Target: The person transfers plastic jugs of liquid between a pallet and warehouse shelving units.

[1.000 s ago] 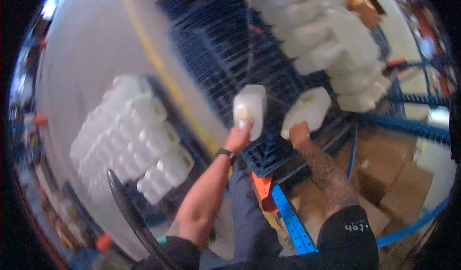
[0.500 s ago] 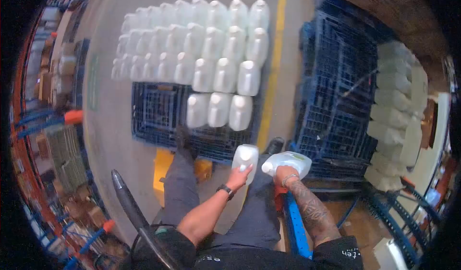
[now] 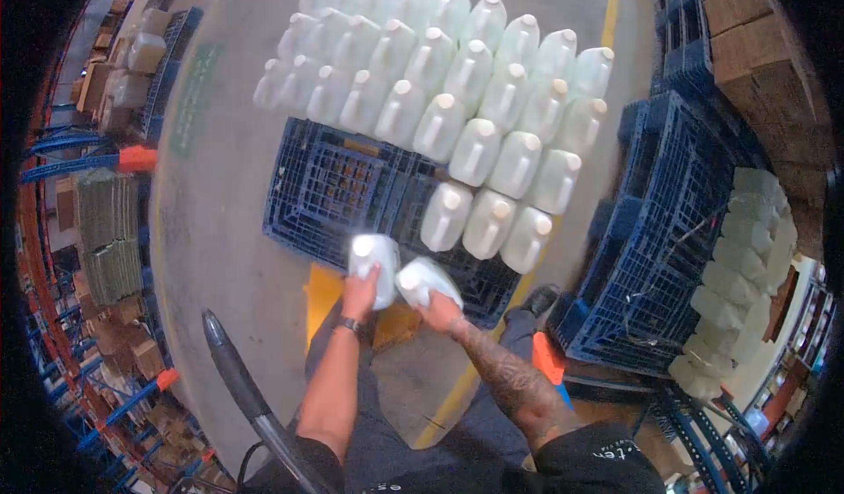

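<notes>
My left hand (image 3: 360,290) is closed round the handle of a white jug (image 3: 376,257), which is upright over the near edge of a blue pallet (image 3: 308,177). Just right of it, my right hand (image 3: 438,309) grips a second white jug (image 3: 426,276), tilted toward the first. The two jugs are close together; whether they touch is hard to tell. Several capped white jugs (image 3: 479,153) stand in rows across the pallet's far and right parts. The front row holds three, the nearest one (image 3: 526,241) at the right.
Stacked blue pallets (image 3: 646,239) stand at the right, with pale jugs (image 3: 734,257) beyond them. Yellow equipment (image 3: 396,327) sits by my legs. Racking with an orange end piece (image 3: 138,158) lines the left. A black curved bar (image 3: 237,375) crosses the lower left.
Both hands have moved left and forward with their jugs, toward the pallet. The right jug has turned and come nearer the left one. The camera view has also shifted and rotated.
</notes>
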`<action>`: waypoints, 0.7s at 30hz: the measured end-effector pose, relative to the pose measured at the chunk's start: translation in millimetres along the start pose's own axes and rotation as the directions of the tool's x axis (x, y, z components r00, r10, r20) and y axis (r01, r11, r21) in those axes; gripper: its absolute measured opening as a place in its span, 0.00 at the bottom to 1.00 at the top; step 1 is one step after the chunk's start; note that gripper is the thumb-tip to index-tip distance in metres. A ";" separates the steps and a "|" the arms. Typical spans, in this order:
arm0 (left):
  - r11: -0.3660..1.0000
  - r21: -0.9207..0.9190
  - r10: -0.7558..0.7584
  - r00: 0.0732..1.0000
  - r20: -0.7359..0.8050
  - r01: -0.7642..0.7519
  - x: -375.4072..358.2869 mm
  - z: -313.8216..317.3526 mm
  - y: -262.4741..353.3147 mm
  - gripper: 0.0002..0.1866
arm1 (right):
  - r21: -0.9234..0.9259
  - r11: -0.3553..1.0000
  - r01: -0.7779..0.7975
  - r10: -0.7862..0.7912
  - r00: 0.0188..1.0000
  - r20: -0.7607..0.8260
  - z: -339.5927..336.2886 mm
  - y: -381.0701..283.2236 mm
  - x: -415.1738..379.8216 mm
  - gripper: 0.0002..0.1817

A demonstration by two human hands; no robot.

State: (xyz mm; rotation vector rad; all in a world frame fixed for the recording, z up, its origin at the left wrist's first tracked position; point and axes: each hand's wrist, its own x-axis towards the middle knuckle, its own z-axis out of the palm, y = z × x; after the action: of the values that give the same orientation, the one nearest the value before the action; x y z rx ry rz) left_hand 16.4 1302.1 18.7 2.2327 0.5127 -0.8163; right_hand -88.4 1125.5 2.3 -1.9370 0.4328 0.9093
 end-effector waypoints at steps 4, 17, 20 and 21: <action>0.991 0.083 0.103 0.995 -0.001 -0.103 65.3 -42.8 47.3 0.26 | 0.454 0.891 -0.018 0.143 0.960 -0.242 40.0 -26.5 86.7 0.21; 0.906 0.240 0.303 0.930 0.207 -0.348 208.4 9.2 86.2 0.26 | 0.547 0.836 0.047 0.284 0.815 -0.505 -24.5 -68.6 217.7 0.30; 0.913 0.074 0.379 0.899 0.218 -0.402 218.6 14.9 60.6 0.23 | 0.508 0.862 -0.007 0.204 0.921 -0.333 -26.1 -61.9 217.3 0.29; 0.948 0.056 0.299 0.935 0.189 -0.314 215.0 11.6 58.0 0.23 | 0.562 0.827 -0.007 0.211 0.931 -0.299 -29.4 -63.1 204.8 0.29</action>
State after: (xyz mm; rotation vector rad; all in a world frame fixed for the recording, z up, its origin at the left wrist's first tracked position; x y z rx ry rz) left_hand 199.8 1280.4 -106.4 2.2137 0.0401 -0.8736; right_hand 99.1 1145.7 -103.6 -1.5289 0.9218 0.4251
